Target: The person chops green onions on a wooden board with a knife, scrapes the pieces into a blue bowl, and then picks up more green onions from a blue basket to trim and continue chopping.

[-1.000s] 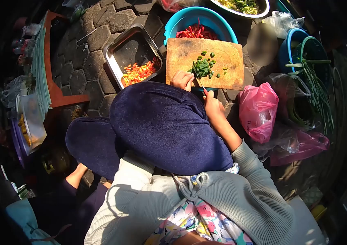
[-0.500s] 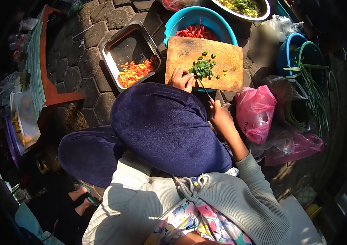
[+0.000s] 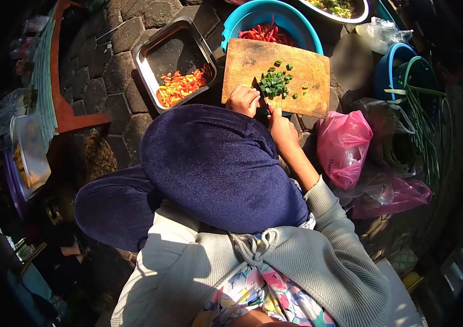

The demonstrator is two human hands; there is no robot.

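My right hand (image 3: pixel 284 131) is closed around the handle of a knife (image 3: pixel 262 96). The blade lies over the near part of a wooden cutting board (image 3: pixel 314 82), its tip pointing away from me. Just left of the blade, my left hand (image 3: pixel 243 100) rests at the board's near edge with curled fingers; whatever they hold is hidden. Chopped green pieces (image 3: pixel 276 83), which look like spring onion, lie in a loose pile right of the blade. The board sits across a turquoise basin (image 3: pixel 231 24) containing whole red chilies (image 3: pixel 268 34).
Left of the board, a metal tray (image 3: pixel 143 54) holds chopped chilies (image 3: pixel 182 86). To the right are a pink plastic bag (image 3: pixel 343 144), blue basins (image 3: pixel 386 65) and long green stalks (image 3: pixel 422 125). A white-rimmed bowl (image 3: pixel 354 19) stands at the top. A wooden bench (image 3: pixel 59 103) is at left.
The knife has swung upright beside my left fingers, and my right hand has shifted left. My left hand has drawn slightly away from the green pile. The whole view has shifted a little.
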